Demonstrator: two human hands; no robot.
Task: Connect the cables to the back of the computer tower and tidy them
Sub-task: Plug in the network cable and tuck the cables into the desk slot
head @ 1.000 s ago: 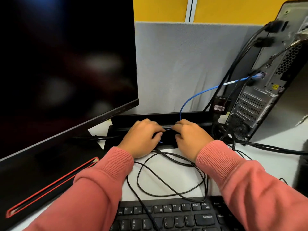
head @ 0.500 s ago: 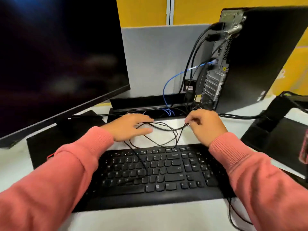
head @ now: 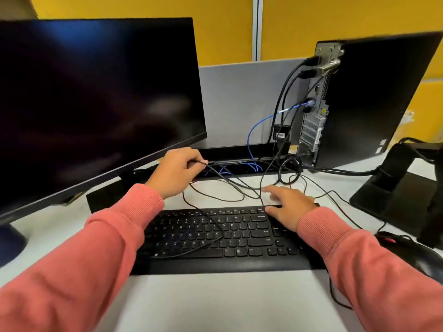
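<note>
The black computer tower [head: 374, 101] stands at the back right with its rear panel [head: 314, 111] facing left. Black cables [head: 285, 92] and a blue network cable [head: 257, 123] are plugged into it. My left hand [head: 176, 172] is raised behind the keyboard, shut on a thin black cable [head: 215, 171]. That cable runs in loose loops [head: 215, 198] over the desk and across the keys. My right hand [head: 286, 207] rests with fingers spread on the keyboard's top right corner, holding nothing.
A black keyboard [head: 215, 238] lies in front of me on the white desk [head: 215, 300]. A large dark monitor [head: 96, 92] fills the left. A black cable tray [head: 239, 152] runs along the grey partition. A second monitor stand [head: 395, 188] and a mouse [head: 407, 250] sit at right.
My view has pulled back and up. My left hand has lifted, closing on the thin cable; my right hand let go of the cable and dropped onto the keyboard corner.
</note>
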